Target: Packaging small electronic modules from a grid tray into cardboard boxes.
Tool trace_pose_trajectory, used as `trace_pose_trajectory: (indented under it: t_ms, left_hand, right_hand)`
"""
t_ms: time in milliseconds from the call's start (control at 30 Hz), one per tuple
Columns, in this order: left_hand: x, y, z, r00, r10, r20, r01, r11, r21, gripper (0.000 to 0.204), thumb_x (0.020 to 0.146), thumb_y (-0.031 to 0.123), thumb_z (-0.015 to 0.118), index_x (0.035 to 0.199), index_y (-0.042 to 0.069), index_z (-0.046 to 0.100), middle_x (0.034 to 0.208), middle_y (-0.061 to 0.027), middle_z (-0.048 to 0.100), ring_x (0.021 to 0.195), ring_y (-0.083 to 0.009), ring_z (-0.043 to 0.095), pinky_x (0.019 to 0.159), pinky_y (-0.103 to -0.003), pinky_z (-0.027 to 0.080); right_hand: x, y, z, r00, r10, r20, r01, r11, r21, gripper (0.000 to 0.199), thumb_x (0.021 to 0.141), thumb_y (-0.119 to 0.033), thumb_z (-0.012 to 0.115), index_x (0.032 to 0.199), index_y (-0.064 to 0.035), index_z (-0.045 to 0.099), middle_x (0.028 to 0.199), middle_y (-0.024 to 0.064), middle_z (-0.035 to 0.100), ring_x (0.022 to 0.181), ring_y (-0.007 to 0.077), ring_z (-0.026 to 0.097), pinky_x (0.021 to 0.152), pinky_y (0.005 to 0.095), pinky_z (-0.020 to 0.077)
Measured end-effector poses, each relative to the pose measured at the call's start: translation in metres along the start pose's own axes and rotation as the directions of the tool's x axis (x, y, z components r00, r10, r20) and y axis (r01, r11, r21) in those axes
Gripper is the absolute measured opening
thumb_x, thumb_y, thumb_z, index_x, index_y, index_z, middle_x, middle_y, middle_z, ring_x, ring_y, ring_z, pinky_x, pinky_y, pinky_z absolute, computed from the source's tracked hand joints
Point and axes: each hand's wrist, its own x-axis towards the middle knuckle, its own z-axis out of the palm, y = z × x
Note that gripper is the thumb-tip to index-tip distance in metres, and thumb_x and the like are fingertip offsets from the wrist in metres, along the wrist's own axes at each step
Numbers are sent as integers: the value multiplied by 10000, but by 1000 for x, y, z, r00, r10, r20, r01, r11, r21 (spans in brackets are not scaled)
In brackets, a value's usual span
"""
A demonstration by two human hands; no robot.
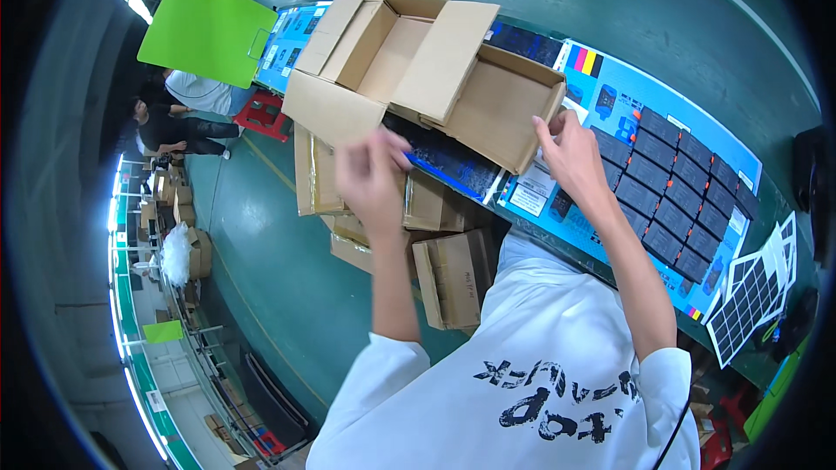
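Observation:
An open, empty shallow cardboard tray lies tilted on the table in front of me. My right hand is at its right edge, thumb and fingers closed on the cardboard wall. To the left stands a cardboard box with its flaps spread out and an empty inside. One of its flaps overlaps the tray. My left hand is smeared by motion near the box's near corner, and its fingers cannot be made out. Right of my right hand, several flat black rectangular cases with orange parts lie in rows.
Blue printed sheets cover the table. White sheets with dark grids lie at its right end. Several closed cartons stand below the near edge. A green board and a red stool are far left, with a person beyond.

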Motion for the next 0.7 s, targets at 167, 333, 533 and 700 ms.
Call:
trace_pose_trajectory:
  t_ms: [167, 333, 533, 700]
  left_hand:
    - [153, -103, -65, 979, 15, 203, -164, 648, 744, 426, 1045, 362, 609, 1245, -11, 662, 1126, -206, 722, 1098, -349, 663, 960, -462, 513]
    - [215, -135, -38, 925, -278, 260, -217, 176, 960, 893, 809, 603, 806, 1436, 27, 535, 1472, -216, 540, 1383, -426, 470, 1163, -510, 383]
    - [235, -159, -50, 967, -232, 108, -107, 17, 994, 1099, 651, 551, 936, 1542, 137, 444, 1463, -222, 540, 1387, -496, 457, 1214, -602, 289]
    - [214, -156, -39, 992, -93, 90, -61, 272, 960, 990, 655, 353, 974, 1527, 234, 520, 1576, -143, 429, 1436, -510, 367, 1184, -661, 291]
  right_hand:
    - [-23, -28, -19, 997, -61, -49, 60, 998, -16, 349, 1027, -288, 633, 960, 54, 654, 665, 174, 692, 578, 230, 686, 574, 384, 517]
    - [-27, -50, -43, 995, -52, -86, 66, 983, 172, 280, 1042, -216, 610, 987, 53, 668, 661, 115, 697, 587, 150, 672, 556, 309, 503]
    - [-9, -120, -48, 938, -336, -89, 347, 891, 291, 191, 1051, -135, 577, 990, 37, 634, 774, 83, 686, 637, 117, 671, 563, 267, 511]
    - [57, -197, 4, 871, -259, 418, 40, 885, 464, 315, 1038, -231, 548, 1018, 65, 653, 815, 136, 723, 676, 167, 723, 559, 294, 570]
